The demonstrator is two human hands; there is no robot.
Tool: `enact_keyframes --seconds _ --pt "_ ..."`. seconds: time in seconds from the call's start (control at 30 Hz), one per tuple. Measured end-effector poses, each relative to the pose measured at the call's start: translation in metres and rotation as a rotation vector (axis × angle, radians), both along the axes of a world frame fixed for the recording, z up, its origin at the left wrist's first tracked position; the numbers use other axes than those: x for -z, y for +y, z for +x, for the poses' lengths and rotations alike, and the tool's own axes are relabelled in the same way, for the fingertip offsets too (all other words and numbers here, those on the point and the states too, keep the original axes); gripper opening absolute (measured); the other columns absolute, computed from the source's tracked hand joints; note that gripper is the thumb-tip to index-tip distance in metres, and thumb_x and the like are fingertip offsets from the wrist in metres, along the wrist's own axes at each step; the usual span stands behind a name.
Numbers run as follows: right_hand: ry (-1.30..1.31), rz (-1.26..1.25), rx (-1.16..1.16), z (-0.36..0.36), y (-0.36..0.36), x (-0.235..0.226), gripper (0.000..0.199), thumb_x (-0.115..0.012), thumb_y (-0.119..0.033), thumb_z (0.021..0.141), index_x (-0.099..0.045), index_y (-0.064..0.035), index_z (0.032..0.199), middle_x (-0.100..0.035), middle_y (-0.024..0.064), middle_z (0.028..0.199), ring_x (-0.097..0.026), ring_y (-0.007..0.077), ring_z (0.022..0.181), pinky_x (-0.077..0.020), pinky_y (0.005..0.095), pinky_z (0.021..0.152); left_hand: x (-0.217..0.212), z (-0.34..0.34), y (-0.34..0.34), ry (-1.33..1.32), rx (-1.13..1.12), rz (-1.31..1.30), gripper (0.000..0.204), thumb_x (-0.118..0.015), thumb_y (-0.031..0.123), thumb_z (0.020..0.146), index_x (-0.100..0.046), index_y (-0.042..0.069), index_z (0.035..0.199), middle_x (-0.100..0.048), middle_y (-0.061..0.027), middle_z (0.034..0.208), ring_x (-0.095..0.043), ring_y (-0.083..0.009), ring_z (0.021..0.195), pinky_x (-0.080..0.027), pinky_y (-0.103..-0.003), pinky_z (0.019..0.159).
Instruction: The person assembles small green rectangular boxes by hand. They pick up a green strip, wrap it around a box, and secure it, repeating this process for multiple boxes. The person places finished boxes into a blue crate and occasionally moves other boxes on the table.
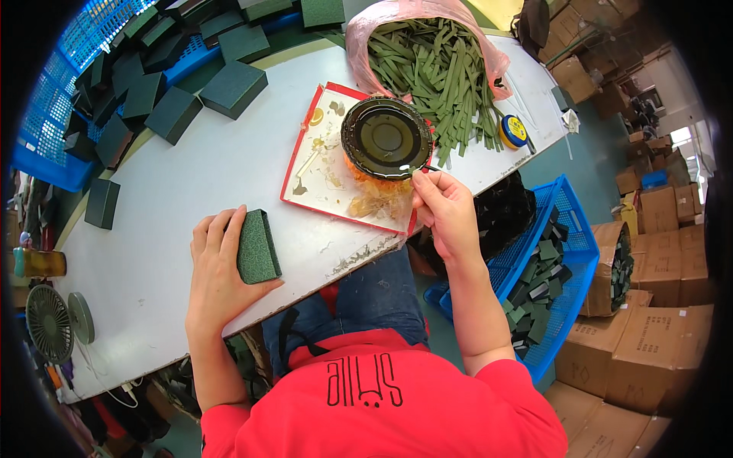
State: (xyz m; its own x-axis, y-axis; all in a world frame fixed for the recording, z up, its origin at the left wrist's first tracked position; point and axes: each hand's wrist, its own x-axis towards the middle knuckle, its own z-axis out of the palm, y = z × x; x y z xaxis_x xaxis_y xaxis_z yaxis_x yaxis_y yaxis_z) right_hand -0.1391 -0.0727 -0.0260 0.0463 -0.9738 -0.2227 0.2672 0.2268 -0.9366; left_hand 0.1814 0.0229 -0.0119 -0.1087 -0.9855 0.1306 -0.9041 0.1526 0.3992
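Note:
My left hand (216, 271) is wrapped round a small dark green box (258, 250) with a speckled surface, standing on the table near its front edge. Fingers lie along its left side, with the thumb at its near end. At the right rim of a round black bowl (353, 158) of dark liquid, my right hand (449, 214) is closed in a pinch. What the fingertips hold is too small to make out; a thin dark stick shows beside them. Under the bowl lies a stained white board (311, 172) with a red edge.
Green strips (443, 84) spill from a pink plastic bag (368, 57) behind the bowl, beside a round yellow-and-blue tin (514, 131). Several green boxes (174, 114) and a blue basket (46, 145) are at far left. A blue crate (576, 286) of green pieces stands right.

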Motion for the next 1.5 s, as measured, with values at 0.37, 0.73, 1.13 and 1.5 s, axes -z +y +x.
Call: enact_keyframes --seconds 0.37,0.73,1.13,1.5 --pt "-0.076 -0.051 0.059 -0.002 0.011 -0.003 0.015 -0.068 -0.015 0.098 -0.060 -0.0028 0.094 -0.059 0.0000 0.073 -0.042 0.0017 0.055 -0.0279 0.0188 0.048 0.000 0.000 0.000 0.018 -0.004 -0.021 0.109 -0.093 0.015 0.045 -0.048 0.003 0.143 -0.050 -0.0141 0.139 -0.043 -0.0378 0.129 -0.040 -0.047 0.110" --pt "0.016 0.096 -0.636 0.039 0.078 -0.036 0.012 -0.064 -0.013 0.100 -0.060 -0.0019 0.099 -0.062 -0.0009 0.087 -0.056 0.0036 0.076 -0.0447 0.0205 0.067 -0.015 -0.012 -0.004 0.391 0.338 -0.088 0.107 -0.096 0.032 0.051 -0.050 0.001 0.142 -0.052 -0.0164 0.138 -0.048 -0.0400 0.124 -0.044 -0.049 0.105" --pt "0.095 0.210 -0.785 0.059 0.082 -0.027 0.020 -0.067 -0.019 0.100 -0.060 0.0000 0.096 -0.060 -0.0011 0.079 -0.053 0.0037 0.072 -0.0432 0.0220 0.063 -0.018 -0.018 -0.006 0.421 0.419 -0.089 0.113 -0.097 0.043 0.049 -0.049 0.002 0.143 -0.052 -0.0164 0.138 -0.049 -0.0392 0.123 -0.042 -0.048 0.105" --pt "0.199 0.167 -0.776 0.064 0.083 -0.023 0.022 -0.069 -0.018 0.096 -0.060 0.0008 0.087 -0.060 -0.0007 0.075 -0.053 0.0047 0.070 -0.0444 0.0251 0.062 -0.021 -0.022 -0.004 0.368 0.422 -0.144 0.105 -0.096 0.033 0.049 -0.053 0.000 0.139 -0.054 -0.0163 0.135 -0.050 -0.0392 0.120 -0.044 -0.049 0.102"
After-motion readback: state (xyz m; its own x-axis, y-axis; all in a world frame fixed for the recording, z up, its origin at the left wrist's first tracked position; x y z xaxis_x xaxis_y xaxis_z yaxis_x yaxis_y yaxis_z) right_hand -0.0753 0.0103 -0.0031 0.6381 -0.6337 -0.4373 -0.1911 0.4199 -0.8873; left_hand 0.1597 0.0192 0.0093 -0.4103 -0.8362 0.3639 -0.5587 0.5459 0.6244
